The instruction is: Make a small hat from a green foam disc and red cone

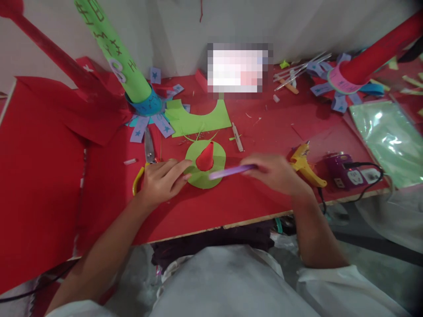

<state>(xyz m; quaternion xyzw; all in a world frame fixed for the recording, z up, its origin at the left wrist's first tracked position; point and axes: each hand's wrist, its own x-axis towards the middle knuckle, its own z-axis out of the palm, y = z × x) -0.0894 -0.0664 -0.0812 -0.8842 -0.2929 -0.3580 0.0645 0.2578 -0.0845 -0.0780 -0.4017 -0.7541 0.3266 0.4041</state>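
Observation:
A flat green paper disc (194,178) lies on the red tabletop with a red paper cone (205,158) standing at its middle, tip pointing up and away. My left hand (163,178) rests at the disc's left edge, fingers stretched out and the fingertips touching the paper. In my right hand (269,172) is a slim purple stick (233,171), blurred by motion, so its exact kind is unclear. Its pale end hangs over the right edge of the disc, near the cone. Yellow-handled scissors (149,147) lie beside my left hand, partly hidden by it.
Behind the disc lies a cut green paper sheet (201,122), with a white slim tool (237,137) nearby. At right are a yellow glue gun (304,165), a purple power socket (345,169) and a plastic packet (390,136). A green paper tube (122,61) stands left.

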